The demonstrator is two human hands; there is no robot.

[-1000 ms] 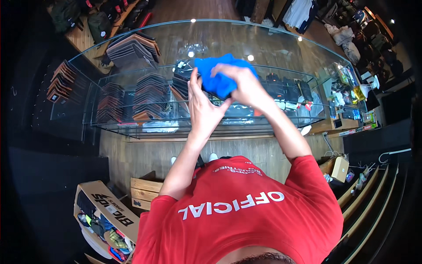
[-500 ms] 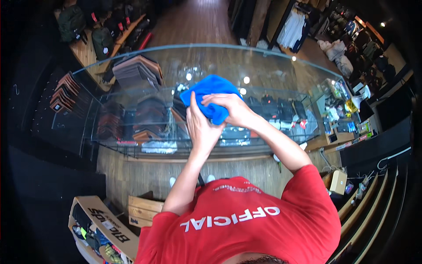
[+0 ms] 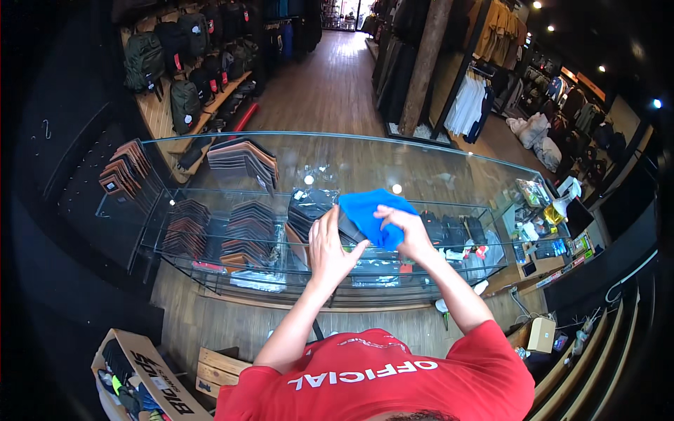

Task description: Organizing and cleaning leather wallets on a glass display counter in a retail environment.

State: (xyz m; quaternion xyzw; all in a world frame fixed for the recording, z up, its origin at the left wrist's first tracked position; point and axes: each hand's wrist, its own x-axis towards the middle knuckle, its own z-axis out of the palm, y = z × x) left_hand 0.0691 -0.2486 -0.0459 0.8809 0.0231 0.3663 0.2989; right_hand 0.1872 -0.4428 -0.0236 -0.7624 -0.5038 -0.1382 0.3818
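A bright blue cloth [image 3: 375, 219] is held above the glass display counter [image 3: 365, 137]. My right hand [image 3: 411, 237] grips it from the right side, with bent fingers pressed onto its surface. My left hand [image 3: 331, 251] is open at the cloth's left edge, its fingers stretched upward and its thumb spread toward the cloth. A dark grey flat patch [image 3: 348, 229] shows between my left hand and the cloth; whether I hold it or it lies in the case below cannot be told.
Rows of brown and dark flat goods [image 3: 249, 231] fill the case beneath my hands. More dark stacks [image 3: 242, 163] stand at its far left. A cluttered side desk [image 3: 537, 245] adjoins on the right. An open cardboard box [image 3: 151, 372] sits at lower left. Backpacks [image 3: 144, 62] hang beyond the counter.
The view has tilted up, showing more shop floor. The bunched cloth has spread out flatter and my hands have moved apart. My left hand has come off the cloth's front.
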